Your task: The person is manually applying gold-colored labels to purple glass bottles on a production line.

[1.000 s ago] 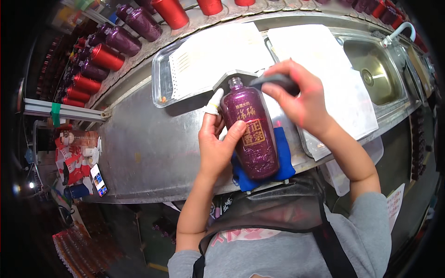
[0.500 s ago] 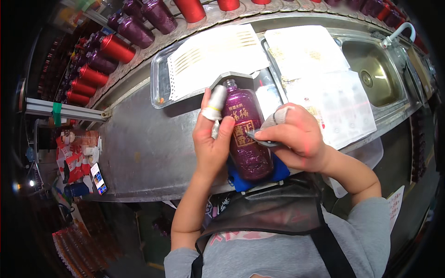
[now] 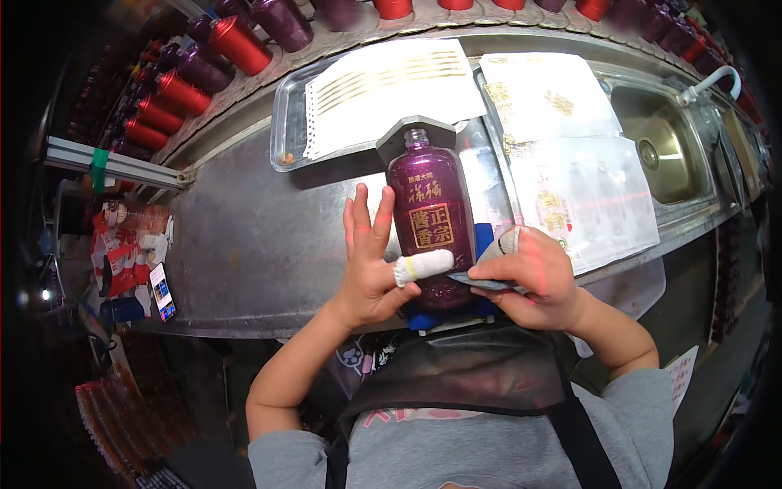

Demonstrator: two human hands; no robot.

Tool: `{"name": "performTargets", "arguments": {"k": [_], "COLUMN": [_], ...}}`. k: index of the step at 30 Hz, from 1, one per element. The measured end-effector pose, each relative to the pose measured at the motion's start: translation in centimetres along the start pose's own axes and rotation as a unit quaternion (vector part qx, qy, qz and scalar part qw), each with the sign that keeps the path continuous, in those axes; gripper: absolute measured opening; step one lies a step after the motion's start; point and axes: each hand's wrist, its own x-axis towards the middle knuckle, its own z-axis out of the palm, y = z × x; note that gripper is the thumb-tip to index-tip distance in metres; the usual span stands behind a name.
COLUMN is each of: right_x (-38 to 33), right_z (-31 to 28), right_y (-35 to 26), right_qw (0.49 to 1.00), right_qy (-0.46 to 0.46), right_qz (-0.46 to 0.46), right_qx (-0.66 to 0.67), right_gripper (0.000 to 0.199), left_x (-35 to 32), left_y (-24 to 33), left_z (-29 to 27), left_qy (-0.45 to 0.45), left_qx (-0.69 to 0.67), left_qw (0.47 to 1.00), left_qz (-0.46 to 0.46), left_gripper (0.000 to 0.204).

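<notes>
1. The glittery purple bottle [image 3: 423,183] lies on its back, neck pointing away from the person; its lower front is partly covered by a finger of the left grip [image 3: 371,281] and by the tool.
2. The left grip is spread wide, at the bottle's left, three fingers raised; its finger in a white cover [image 3: 428,265] crosses the lower front (whether it presses there, I cannot tell).
3. The right grip [image 3: 533,281], at the bottle's lower right, is closed around a thin dark hand tool [image 3: 489,284]; much of the handle is hidden, so its exact kind is unclear, and the tip is at the glass.
4. A blue cloth [image 3: 484,235] shows only in patches beside and below the bottle.
5. Beyond the bottle, a row of red and purple bottles [image 3: 240,45] is cut off by the upper edge and blurs at the sides (too crowded to count).
6. Counted around the bottle: one grey metal bracket [image 3: 391,145] at its neck; one clear tray [image 3: 281,122] to its upper left, carrying white paper [image 3: 383,61] with gold strips; two gold-marked sheets [image 3: 599,183] to its right; farther right, one sink [image 3: 680,175] with one faucet [image 3: 718,81].
7. One smartphone [image 3: 162,292] lies far left of the bottle, near the end of the metal surface [image 3: 236,236].
</notes>
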Motion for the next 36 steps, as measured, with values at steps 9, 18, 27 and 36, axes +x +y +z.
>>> {"name": "performTargets", "arguments": {"k": [9,18,27,36], "right_x": [4.0,9.9,12.4,5.5], "right_z": [1.4,0.9,0.9,2.5], "right_y": [-0.4,4.0,3.1,0.1], "right_qw": [0.998,0.973,0.951,0.973], "right_qy": [-0.006,0.151,0.052,-0.113], "right_qz": [0.045,0.088,-0.113,-0.198], "right_qx": [0.033,-0.151,-0.284,-0.028], "right_gripper": [0.023,0.016,0.013,0.025], "left_x": [4.6,5.3,1.5,-0.1], "left_y": [-3.4,-3.1,0.6,0.9], "left_z": [0.1,-1.5,0.2,1.8], "left_qy": [0.058,0.138,0.199,0.196], "left_qx": [-0.019,-0.156,-0.264,-0.282], "left_qw": [0.998,0.972,0.932,0.921], "left_qz": [0.012,-0.104,-0.145,-0.185], "left_gripper": [0.047,0.050,0.055,0.056]}}
